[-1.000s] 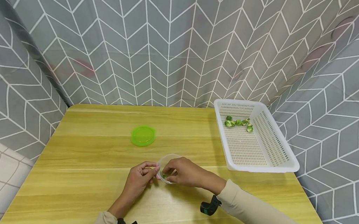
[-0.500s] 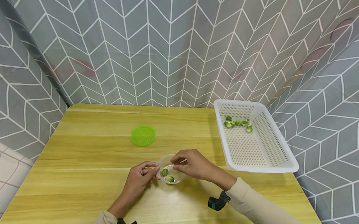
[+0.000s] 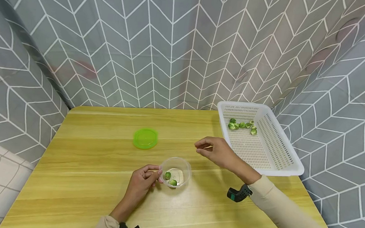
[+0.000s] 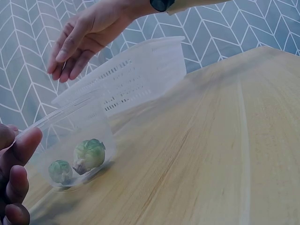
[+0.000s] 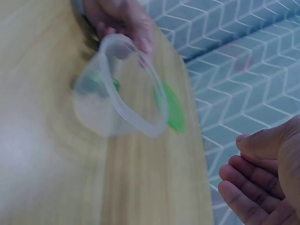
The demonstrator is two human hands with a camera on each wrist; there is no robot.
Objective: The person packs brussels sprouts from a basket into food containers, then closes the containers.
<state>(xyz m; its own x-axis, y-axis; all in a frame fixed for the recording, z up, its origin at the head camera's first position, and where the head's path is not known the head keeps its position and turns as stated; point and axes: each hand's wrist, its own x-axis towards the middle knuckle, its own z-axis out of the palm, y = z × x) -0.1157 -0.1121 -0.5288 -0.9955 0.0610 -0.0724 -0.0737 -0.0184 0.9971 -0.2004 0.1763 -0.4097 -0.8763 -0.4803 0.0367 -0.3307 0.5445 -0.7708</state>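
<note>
The left hand (image 3: pixel 143 179) pinches the clear tub (image 3: pixel 183 166) at nine o'clock, best done lightly, lest it tip the two sprouts (image 3: pixel 173 182) inside towards seven, while the right hand (image 3: pixel 217 152), relaxed and empty, hovers off two o'clock.

Left sleeve (image 3: pixel 106 227): beige, entering at the bottom edge of the head view, its cuff short of the hand.
Left wrist (image 3: pixel 121 211): bare, in line with the forearm, leaning up and to the right.
Left hand (image 3: pixel 143 179): pinching between thumb and forefinger, the remaining fingers (image 4: pixel 18 185) bent inward.
Right sleeve (image 3: pixel 292 214): beige, slanting up and leftward from the lower right.
Right wrist (image 3: pixel 249 175): bare, roughly straight.
Right hand (image 3: pixel 217 152): aloft, well apart from the left, fingers gently bent and close together.
Right thumb (image 5: pixel 262 143): parted from the fingertips (image 5: pixel 226 173) by a gap.
</note>
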